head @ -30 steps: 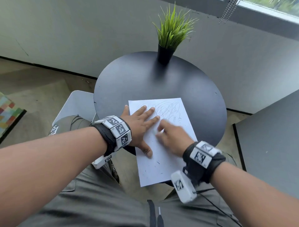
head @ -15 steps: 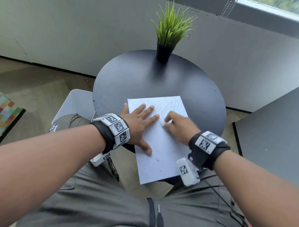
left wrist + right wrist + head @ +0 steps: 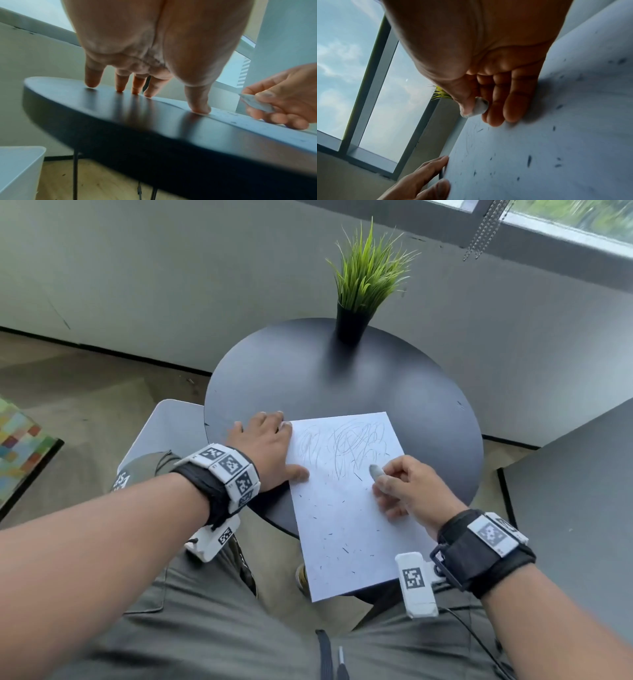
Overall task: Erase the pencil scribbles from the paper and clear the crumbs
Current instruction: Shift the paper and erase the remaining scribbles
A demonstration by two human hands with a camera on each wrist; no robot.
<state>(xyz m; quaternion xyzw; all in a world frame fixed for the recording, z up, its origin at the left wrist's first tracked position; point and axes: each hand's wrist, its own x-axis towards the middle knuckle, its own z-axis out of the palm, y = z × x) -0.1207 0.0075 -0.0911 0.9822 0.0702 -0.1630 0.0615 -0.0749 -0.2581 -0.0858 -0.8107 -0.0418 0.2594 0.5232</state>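
A white sheet of paper (image 3: 346, 508) lies on the round black table (image 3: 308, 385), its near end hanging over the table edge. Pencil scribbles (image 3: 346, 443) cover its far part, and dark eraser crumbs (image 3: 337, 542) are scattered over its near part. My right hand (image 3: 407, 487) rests on the paper's right side and pinches a small grey-white eraser (image 3: 376, 471) (image 3: 479, 106) (image 3: 255, 103) between thumb and forefinger. My left hand (image 3: 267, 446) lies flat at the paper's left edge, its fingers on the table and its thumb (image 3: 199, 108) pressing the paper.
A potted green grass plant (image 3: 363, 289) stands at the far side of the table. A white bin (image 3: 18, 170) sits on the floor to the left below the table. A second dark tabletop (image 3: 575, 491) lies to the right.
My left hand has slid off the paper to its left edge. My right hand has pulled back to the right and lifted the eraser off the scribbles, which now show.
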